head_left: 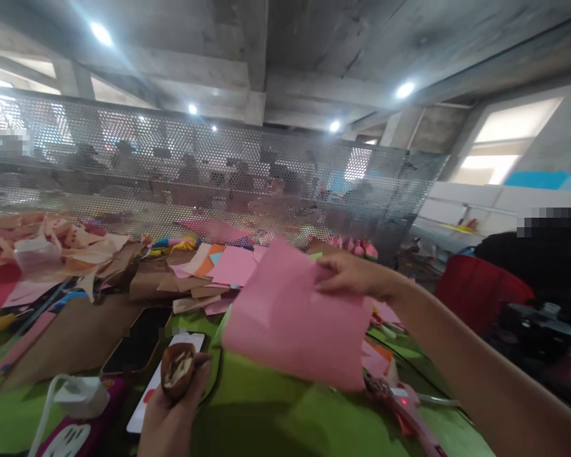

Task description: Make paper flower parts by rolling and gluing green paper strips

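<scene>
My left hand (167, 419), low in the head view, is closed around a small brown cup-like piece (177, 374) with a pale, crumpled inside; I cannot tell its exact kind. To the right, my right hand (354, 274) pinches the upper right part of a pink sheet (295, 317), which hangs slightly curved over the green table covering (252, 406). Whether the sheet is felt or paper is unclear. Below its right corner lies a pink glue gun (406, 400) with a small red light. A phone with a bright screen (143, 406) lies under my left hand.
A dark-screened phone (140, 339) and a purple power strip (73, 438) with a white plug (83, 397) lie at left. Coloured sheets (233, 265) and brown offcuts are heaped behind. A perforated metal screen (209, 184) stands beyond; a red chair (480, 292) is at right.
</scene>
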`<action>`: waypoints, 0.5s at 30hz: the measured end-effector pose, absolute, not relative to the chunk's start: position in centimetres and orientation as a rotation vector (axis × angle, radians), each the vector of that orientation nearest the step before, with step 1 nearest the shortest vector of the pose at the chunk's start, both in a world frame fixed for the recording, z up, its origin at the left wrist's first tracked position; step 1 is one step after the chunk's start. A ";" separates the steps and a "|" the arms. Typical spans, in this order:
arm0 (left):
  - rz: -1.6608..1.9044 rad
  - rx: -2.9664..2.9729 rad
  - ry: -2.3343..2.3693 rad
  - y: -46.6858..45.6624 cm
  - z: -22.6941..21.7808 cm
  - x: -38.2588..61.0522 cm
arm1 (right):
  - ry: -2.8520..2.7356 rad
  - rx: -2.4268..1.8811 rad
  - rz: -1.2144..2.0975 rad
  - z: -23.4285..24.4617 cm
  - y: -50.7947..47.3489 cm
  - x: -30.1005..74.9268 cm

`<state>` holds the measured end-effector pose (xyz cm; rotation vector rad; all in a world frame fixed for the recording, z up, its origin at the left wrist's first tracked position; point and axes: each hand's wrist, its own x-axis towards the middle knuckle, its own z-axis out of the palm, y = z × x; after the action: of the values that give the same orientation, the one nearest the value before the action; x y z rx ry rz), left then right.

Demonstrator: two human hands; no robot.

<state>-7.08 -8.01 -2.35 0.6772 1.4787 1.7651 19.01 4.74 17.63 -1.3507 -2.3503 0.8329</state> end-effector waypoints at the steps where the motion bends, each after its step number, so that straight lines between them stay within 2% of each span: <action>1: 1.767 0.683 1.489 -8.0 -2.4 -7.0 | -2.272 -1.359 0.798 18.3 5.6 19.4; 4: 1.757 0.693 1.535 -7.9 -2.6 -7.0 | -2.062 -1.388 0.631 20.2 7.9 20.1; 10: 1.724 0.733 1.558 -7.6 -3.0 -7.1 | -1.821 -1.492 0.100 23.2 11.6 20.6; 15: 1.661 0.720 1.391 -8.0 -1.8 -5.8 | -1.910 -1.615 -0.069 20.9 14.8 18.0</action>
<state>-5.75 -8.00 -1.81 0.7199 1.3909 1.6615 18.00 14.84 20.93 -1.6145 -1.9102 -0.0690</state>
